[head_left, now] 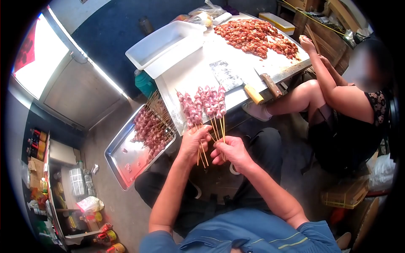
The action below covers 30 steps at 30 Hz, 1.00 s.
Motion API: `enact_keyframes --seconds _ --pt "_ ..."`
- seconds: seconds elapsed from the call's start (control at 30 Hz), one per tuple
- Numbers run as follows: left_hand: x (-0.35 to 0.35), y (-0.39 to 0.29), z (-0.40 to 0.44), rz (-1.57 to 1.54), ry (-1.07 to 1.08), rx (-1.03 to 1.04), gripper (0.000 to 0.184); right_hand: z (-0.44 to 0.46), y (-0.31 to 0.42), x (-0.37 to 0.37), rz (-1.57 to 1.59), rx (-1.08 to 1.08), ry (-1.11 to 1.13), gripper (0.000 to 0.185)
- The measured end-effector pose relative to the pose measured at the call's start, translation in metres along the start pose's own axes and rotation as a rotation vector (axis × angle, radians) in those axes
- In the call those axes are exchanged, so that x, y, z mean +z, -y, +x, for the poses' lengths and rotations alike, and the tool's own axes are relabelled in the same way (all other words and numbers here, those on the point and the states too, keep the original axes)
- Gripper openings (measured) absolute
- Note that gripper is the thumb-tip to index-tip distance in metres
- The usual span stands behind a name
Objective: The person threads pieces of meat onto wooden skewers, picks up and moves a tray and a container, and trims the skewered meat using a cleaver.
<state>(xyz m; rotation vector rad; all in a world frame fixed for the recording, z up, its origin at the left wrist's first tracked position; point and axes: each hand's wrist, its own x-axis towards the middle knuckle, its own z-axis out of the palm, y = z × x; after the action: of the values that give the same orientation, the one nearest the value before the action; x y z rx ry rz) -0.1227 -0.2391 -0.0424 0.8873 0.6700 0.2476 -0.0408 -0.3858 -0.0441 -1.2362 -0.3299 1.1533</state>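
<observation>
Both my hands hold wooden skewers threaded with pinkish meat pieces, fanned upward over the table's near edge. My left hand (195,141) is closed round the lower sticks of the left group of meat skewers (192,107). Beside it, my right hand (231,150) pinches the sticks of the right group of meat skewers (214,100). The stick ends poke out below my fingers. Lower left of the table, a metal tray (116,158) holds a pile of finished skewers (152,128) with their sticks pointing up and right.
A white table (172,84) bears a white plastic tub (162,48), a heap of cut meat (257,36), a cleaver (253,93) and a wooden-handled knife (271,85). At right sits another person (354,99) holding thin sticks. Shelves with bottles stand lower left.
</observation>
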Motion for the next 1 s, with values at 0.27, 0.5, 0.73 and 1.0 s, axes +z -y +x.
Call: enact_keyframes --seconds 0.27,0.5,0.73,1.0 --pt "0.004 0.019 0.008 -0.218 -0.052 0.08 0.028 -0.002 0.0 0.002 0.111 0.046 0.05 0.016" --pt "0.008 0.028 0.02 -0.343 -0.111 0.116 0.009 -0.001 -0.011 0.002 0.03 -0.076 0.095 0.015" --pt "0.009 0.029 0.015 -0.204 -0.136 0.078 0.017 -0.007 -0.006 0.005 0.064 -0.007 0.123 0.018" --pt "-0.005 0.024 -0.003 0.007 0.501 -0.148 0.048 0.0 -0.011 0.007 0.092 -0.008 0.142 0.021"
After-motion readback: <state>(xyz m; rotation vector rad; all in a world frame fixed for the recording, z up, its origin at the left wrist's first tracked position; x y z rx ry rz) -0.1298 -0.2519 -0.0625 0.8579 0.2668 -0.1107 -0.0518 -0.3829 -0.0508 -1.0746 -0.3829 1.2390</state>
